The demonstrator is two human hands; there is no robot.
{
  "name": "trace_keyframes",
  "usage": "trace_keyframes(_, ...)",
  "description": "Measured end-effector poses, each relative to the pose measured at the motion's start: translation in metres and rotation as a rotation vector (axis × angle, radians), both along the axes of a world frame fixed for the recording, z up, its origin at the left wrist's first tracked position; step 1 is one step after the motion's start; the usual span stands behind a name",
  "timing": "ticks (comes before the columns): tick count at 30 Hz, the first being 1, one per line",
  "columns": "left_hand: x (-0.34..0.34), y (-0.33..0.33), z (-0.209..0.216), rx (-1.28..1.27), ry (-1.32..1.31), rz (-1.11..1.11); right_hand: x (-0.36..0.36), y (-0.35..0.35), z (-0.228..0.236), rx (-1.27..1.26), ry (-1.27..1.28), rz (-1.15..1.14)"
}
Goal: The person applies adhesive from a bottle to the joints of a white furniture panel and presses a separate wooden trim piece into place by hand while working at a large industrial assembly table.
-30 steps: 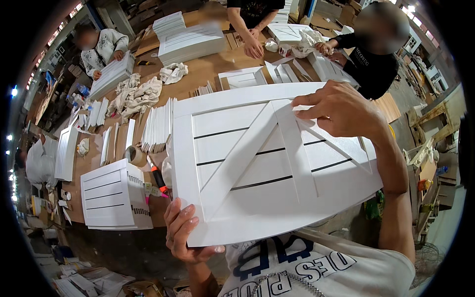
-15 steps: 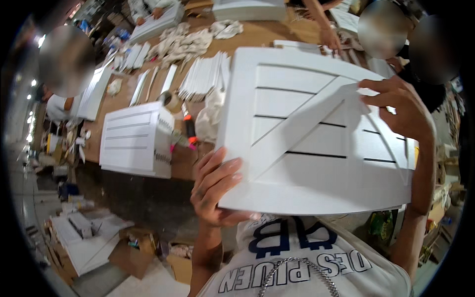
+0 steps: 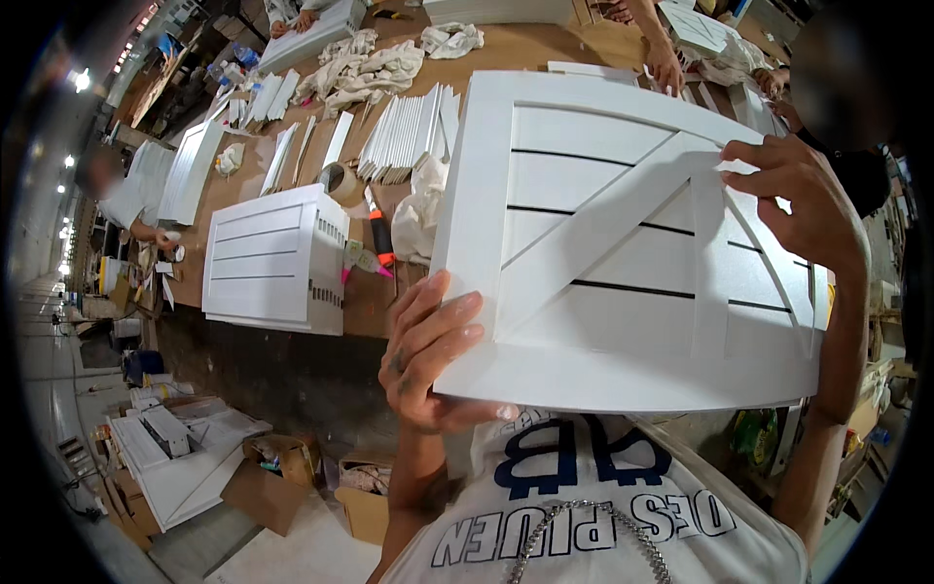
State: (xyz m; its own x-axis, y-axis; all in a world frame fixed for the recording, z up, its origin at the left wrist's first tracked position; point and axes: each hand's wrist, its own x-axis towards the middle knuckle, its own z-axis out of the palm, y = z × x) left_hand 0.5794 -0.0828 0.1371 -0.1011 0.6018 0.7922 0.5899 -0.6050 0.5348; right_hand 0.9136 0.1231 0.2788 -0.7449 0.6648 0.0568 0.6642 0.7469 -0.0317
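A large white wooden panel (image 3: 623, 243) with slats and diagonal braces is held up in front of my chest, above the workbench edge. My left hand (image 3: 428, 355) grips its lower left corner, fingers spread on the front face. My right hand (image 3: 793, 200) holds its upper right edge, fingers curled over one diagonal brace. The panel hides much of the bench behind it.
On the brown workbench (image 3: 365, 302) lie a white slatted crate (image 3: 272, 258), a stack of white slats (image 3: 404, 136), crumpled rags (image 3: 365, 68), a tape roll (image 3: 339, 180) and an orange-tipped tube (image 3: 379, 234). Other people's hands (image 3: 666, 73) work at the far side. Cardboard boxes (image 3: 268, 487) stand on the floor.
The panel has come closer and higher toward my face. My left hand has shifted along the lower left corner. My view has swung left along the bench.
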Motion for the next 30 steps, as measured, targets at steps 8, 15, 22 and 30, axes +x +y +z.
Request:
trace_keyframes(8, -0.004, -0.003, -0.006, -0.010, 0.050, 0.006, -0.002, -0.004, 0.001, 0.001, 0.003, 0.007)
trace_keyframes(15, -0.004, -0.007, -0.008, -0.037, 0.062, 0.018, -0.013, -0.007, 0.008, 0.042, -0.024, 0.022)
trace_keyframes(22, -0.002, -0.009, -0.006, -0.059, 0.079, 0.030, -0.008, -0.004, 0.007, 0.021, 0.003, 0.024)
trace_keyframes(30, -0.003, -0.011, -0.007, -0.085, 0.071, 0.044, -0.003, 0.005, 0.000, -0.052, 0.006, 0.025)
